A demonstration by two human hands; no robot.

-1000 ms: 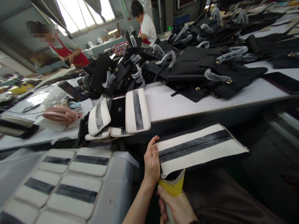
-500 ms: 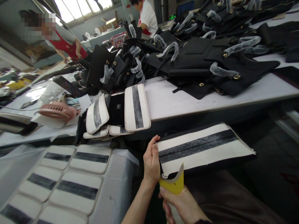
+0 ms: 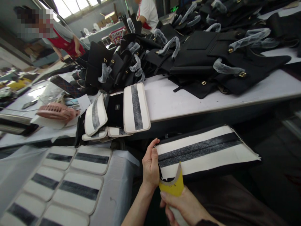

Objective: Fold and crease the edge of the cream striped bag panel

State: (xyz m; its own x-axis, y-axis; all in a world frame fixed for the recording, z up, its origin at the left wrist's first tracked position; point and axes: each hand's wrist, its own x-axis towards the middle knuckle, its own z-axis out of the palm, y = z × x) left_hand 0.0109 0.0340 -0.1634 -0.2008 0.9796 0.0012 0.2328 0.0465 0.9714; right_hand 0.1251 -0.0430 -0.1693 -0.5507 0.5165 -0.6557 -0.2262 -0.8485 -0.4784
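My left hand [image 3: 151, 166] grips the left end of a long white panel [image 3: 199, 163] with a dark, speckled stripe down its length. Black material shows along the panel's edges, and its right end looks frayed. In my right hand [image 3: 182, 204] is a yellow scraper [image 3: 172, 185] with a concave grey edge and a pale handle partly hidden by my fingers. The scraper's curved edge lies at the panel's near left corner, its pointed tip over the white surface. Whether the edge presses on the panel I cannot tell.
Several striped white pieces [image 3: 78, 188] lie on a covered surface at left. More striped pieces [image 3: 136, 108] lean at the white table's [image 3: 162, 106] edge, near a pink fan [image 3: 57, 111]. Black bags [image 3: 197, 53] with plastic-wrapped handles are piled behind. Two people [image 3: 67, 42] work beyond.
The scraper has shifted slightly left along the panel's near left corner, with my right hand. My left hand keeps its grip; the whole view has moved a little.
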